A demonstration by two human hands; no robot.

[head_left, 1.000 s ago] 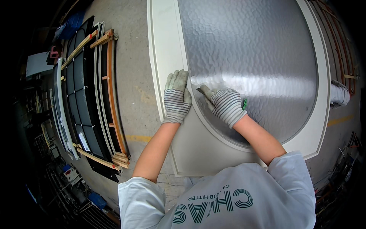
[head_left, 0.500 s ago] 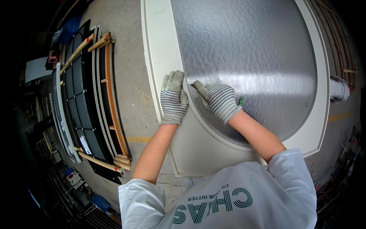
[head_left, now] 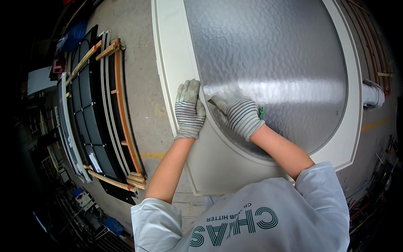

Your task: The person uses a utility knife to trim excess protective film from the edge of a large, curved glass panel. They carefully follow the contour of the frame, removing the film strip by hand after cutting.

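Head view: left hand [head_left: 189,111] lies flat on frame [head_left: 174,59], right hand [head_left: 240,117] grips tool [head_left: 210,101], apparently scraping beside glass [head_left: 273,54]; next move needs steady guidance.

The left grip [head_left: 189,109] lies flat, the right grip [head_left: 239,115] curled.
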